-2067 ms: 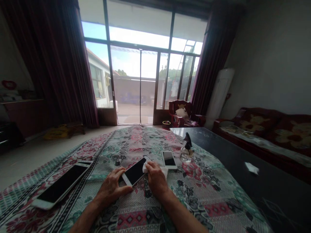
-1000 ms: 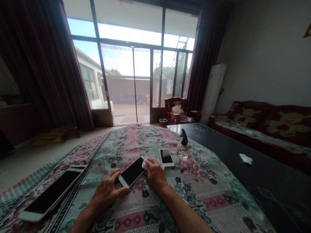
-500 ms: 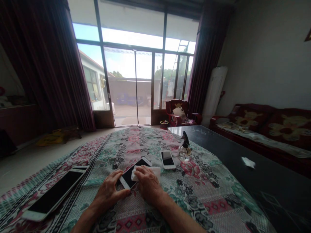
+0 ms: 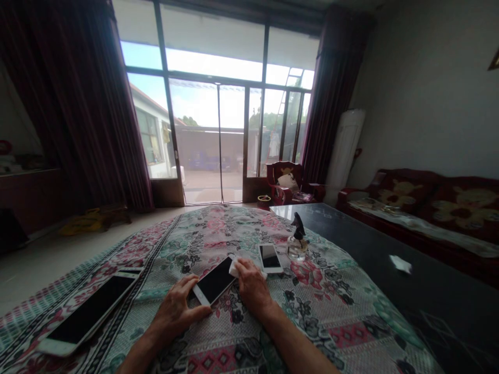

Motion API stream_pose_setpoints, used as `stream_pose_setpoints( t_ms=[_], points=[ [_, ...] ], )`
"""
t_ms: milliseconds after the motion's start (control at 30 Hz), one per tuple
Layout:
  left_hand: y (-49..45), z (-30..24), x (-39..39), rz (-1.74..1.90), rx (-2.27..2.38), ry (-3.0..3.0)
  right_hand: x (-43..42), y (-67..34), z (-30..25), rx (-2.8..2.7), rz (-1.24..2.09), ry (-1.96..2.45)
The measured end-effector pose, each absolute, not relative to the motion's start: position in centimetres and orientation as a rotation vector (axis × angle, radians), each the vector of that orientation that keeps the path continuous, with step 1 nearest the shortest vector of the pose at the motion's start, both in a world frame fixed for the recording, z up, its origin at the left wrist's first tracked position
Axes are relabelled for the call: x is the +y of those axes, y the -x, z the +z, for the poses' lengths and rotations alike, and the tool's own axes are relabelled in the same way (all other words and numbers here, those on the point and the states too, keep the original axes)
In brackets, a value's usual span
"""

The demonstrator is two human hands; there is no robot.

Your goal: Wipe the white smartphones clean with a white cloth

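Note:
A white phone (image 4: pixel 215 282) with a dark screen lies on the flowered tablecloth (image 4: pixel 319 306) in front of me. My left hand (image 4: pixel 177 310) rests on its near left corner, fingers curled around the edge, holding it still. My right hand (image 4: pixel 252 287) presses a small white wipe (image 4: pixel 234 268) against the phone's far right end, fingers closed over it. A second small white phone (image 4: pixel 270 258) lies just beyond my right hand. A small clear spray bottle (image 4: pixel 298 242) with a dark nozzle stands to its right.
A large white phone (image 4: pixel 89 313) lies at the left of the cloth, a smaller device (image 4: pixel 130 270) at its far end. The dark glossy tabletop (image 4: pixel 409 306) at right carries a crumpled white tissue (image 4: pixel 401 264). A red sofa (image 4: pixel 429 208) lines the right wall.
My right hand slid the wipe down over the phone's screen half a second ago and is now back at the phone's far right end. My left hand stayed on the phone.

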State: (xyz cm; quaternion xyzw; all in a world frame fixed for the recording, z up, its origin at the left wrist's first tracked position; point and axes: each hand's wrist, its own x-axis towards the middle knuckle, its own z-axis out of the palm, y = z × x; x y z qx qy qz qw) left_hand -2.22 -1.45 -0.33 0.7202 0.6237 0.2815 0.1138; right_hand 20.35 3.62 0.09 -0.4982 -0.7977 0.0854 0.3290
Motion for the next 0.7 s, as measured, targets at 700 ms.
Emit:
stream_pose_setpoints(
  t_ms=[700],
  points=[
    [2.2,-1.0,-1.1,0.880,1.842,-2.105,3.7,-16.6,1.1,-2.284,0.262,1.092]
  ],
)
